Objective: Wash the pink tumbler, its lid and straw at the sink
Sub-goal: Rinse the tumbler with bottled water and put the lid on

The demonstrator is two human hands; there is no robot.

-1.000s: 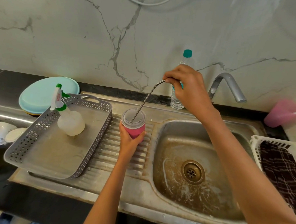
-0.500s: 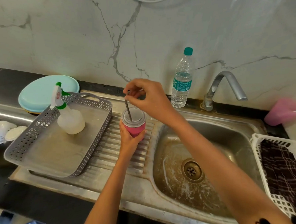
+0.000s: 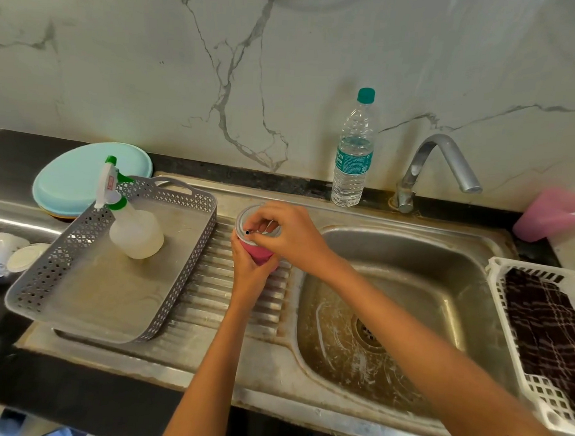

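Sink (image 3: 426,285): just right of both hands
Left hand (image 3: 248,274): wrapped round tumbler (image 3: 260,253) from below
Right hand (image 3: 291,238): down from high above, now on lid (image 3: 243,215), pinching straw (image 3: 249,232)
Straw: slid in; only its tip shows
Meaning: still assembled, washing not begun

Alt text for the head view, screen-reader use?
A person's left hand grips a pink tumbler over the sink's drainboard while the right hand pinches its metal straw at the lid. A spray bottle stands in a grey tray to the left.
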